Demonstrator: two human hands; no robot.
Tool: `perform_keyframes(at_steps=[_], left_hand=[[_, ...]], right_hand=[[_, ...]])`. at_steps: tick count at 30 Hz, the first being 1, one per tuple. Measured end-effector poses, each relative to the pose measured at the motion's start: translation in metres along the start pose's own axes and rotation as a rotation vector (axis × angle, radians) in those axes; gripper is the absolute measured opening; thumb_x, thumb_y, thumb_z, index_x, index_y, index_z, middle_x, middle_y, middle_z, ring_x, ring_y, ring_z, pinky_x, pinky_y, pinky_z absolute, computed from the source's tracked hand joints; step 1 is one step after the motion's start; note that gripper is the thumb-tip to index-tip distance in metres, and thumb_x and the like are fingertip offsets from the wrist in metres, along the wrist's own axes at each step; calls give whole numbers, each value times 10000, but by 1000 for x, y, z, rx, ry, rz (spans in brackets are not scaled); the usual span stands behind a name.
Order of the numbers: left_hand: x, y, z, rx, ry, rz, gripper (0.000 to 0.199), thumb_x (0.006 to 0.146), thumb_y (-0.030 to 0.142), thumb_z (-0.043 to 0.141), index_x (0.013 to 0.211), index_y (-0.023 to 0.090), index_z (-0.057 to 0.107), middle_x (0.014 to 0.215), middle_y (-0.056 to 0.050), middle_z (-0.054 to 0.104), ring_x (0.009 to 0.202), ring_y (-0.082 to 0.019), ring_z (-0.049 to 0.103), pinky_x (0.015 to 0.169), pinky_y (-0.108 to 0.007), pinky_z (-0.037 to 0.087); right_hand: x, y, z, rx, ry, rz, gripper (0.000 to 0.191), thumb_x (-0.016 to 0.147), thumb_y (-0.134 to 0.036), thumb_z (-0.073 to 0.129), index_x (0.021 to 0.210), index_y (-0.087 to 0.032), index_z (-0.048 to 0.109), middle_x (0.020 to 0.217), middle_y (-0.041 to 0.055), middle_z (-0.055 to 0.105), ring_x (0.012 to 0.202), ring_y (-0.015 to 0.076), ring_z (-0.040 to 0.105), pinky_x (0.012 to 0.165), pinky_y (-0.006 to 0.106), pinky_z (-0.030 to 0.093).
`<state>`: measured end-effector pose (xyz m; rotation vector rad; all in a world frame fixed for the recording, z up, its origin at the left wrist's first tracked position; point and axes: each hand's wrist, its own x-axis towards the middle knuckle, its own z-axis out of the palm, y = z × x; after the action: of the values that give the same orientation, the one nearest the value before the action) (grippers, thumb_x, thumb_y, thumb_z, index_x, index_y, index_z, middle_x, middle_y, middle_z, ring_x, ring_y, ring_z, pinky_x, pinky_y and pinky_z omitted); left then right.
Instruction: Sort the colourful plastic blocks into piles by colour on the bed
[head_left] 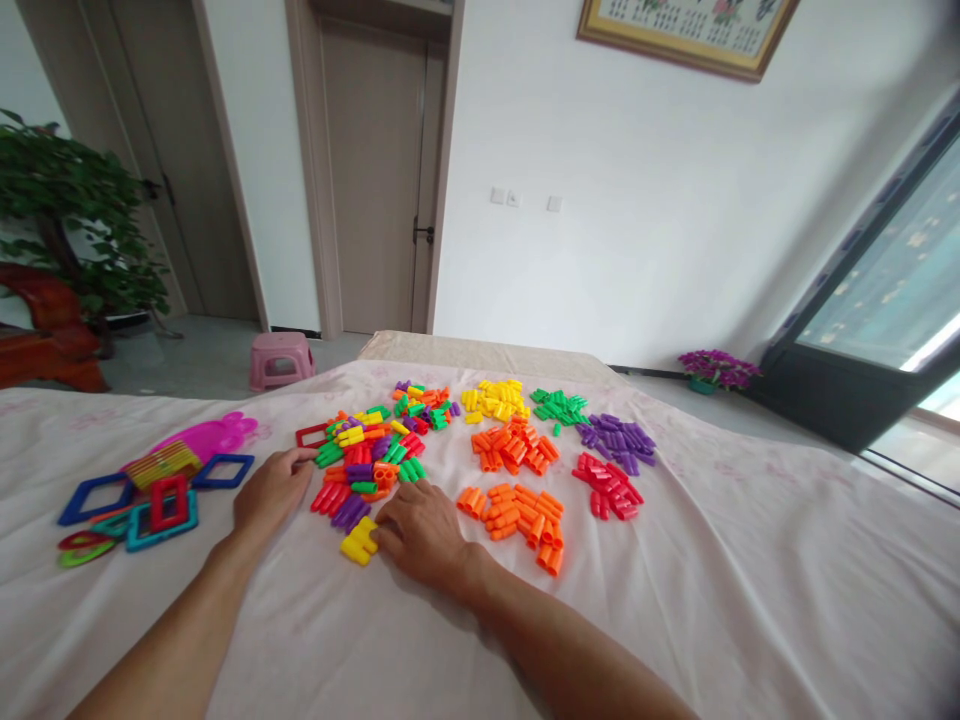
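Observation:
My left hand [274, 490] rests at the left edge of a mixed pile of bullet-shaped plastic building blocks [364, 470]. Its fingers reach toward the blocks beside a red frame piece [313, 435], and nothing shows in them. My right hand [424, 530] lies at the near right side of the pile with its fingers curled down. Its thumb side touches yellow bullet-shaped blocks [360, 541]; the fingertips are partly hidden. Purple blocks [350, 513] lie just beyond the yellow ones.
Sorted piles stand to the right: orange [525, 515], red [607, 487], purple [619, 440], green [559, 407] and yellow [496, 400]. On the left lie blue frames [96, 498], a teal frame [161, 522] and a pink toy [225, 435]. A pale cloth [712, 600] covers the table.

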<state>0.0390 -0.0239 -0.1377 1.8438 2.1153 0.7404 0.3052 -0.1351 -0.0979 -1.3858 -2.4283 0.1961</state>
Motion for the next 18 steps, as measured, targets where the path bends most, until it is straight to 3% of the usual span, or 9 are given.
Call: perform_keyframes(at_steps=[7,11,14,18], left_hand=[[2,-1,1,1,-15,-15,464,952,426,452,1252,276,773,1359,-83,742,1175,-300,701,884,-370,530],[0,1,-1,-5,2,-11,450,936,421,481,1231,273,787,1336,-88,755,1141,-305,711,855,-364,538],[-2,3,-2,-5,8,-12,448,932,418,484,1223,270,791,1327,-89,758,1133,-304,713,847,-360,541],[-4,4,-3,-1,1,-13,456,946,420,461,1233,275,785,1337,-81,755,1147,-296,711,851,-353,535]], right_hand=[[-2,0,3,28,7,-26,126,997,-249,666,1043,-214,778,1057,39,750,1016,191,637,868,305,449],[-3,0,2,12,10,-83,208,1043,-374,635,1089,-230,779,1057,45,745,1007,200,628,868,321,449],[-3,-1,2,44,11,-130,293,984,-506,713,1068,-234,779,1042,44,741,997,210,626,865,323,454],[-4,-2,0,224,-38,-89,226,910,-393,803,1058,-228,758,1003,12,749,917,174,646,800,273,469]])
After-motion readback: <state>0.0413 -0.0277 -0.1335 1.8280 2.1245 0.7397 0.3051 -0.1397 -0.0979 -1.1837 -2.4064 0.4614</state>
